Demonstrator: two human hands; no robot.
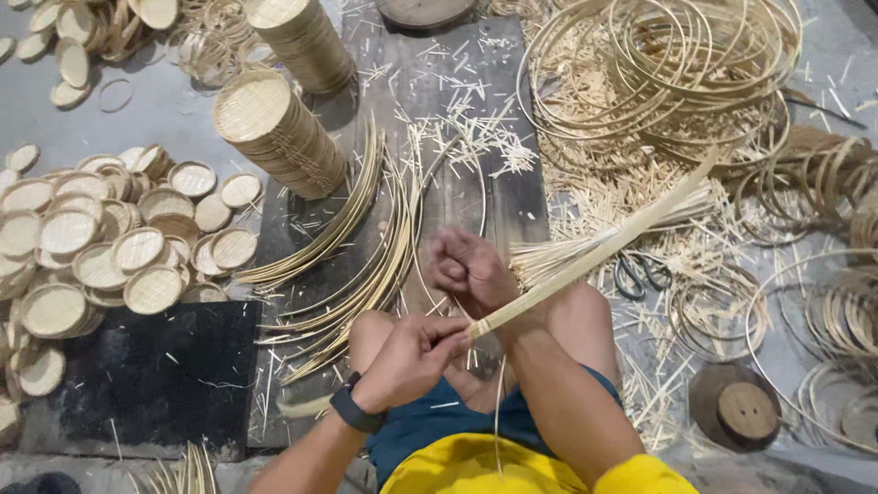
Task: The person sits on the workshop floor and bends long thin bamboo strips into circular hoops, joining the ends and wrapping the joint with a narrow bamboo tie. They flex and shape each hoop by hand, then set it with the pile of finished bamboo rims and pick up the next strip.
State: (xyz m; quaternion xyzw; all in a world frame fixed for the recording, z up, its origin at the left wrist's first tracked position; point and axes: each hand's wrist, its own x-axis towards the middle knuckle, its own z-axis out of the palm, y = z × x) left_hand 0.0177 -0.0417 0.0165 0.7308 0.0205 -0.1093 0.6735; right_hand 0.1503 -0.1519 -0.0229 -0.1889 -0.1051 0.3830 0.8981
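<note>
I sit on the floor with my knees up. My left hand, with a dark watch on its wrist, grips the near end of a bundle of thin bamboo strips. The bundle slants up to the right. My right hand is closed just above the bundle's near end, seemingly pinching a thin strip. Curved bamboo strips lie on a dark wooden board in front of my knees. Scissors rest on the floor just behind the bundle.
Two stacks of round woven discs stand at the back left, and many loose woven discs cover the floor at left. Bamboo hoops are piled at the back right. A round wooden block sits at right. Cut slivers litter the floor.
</note>
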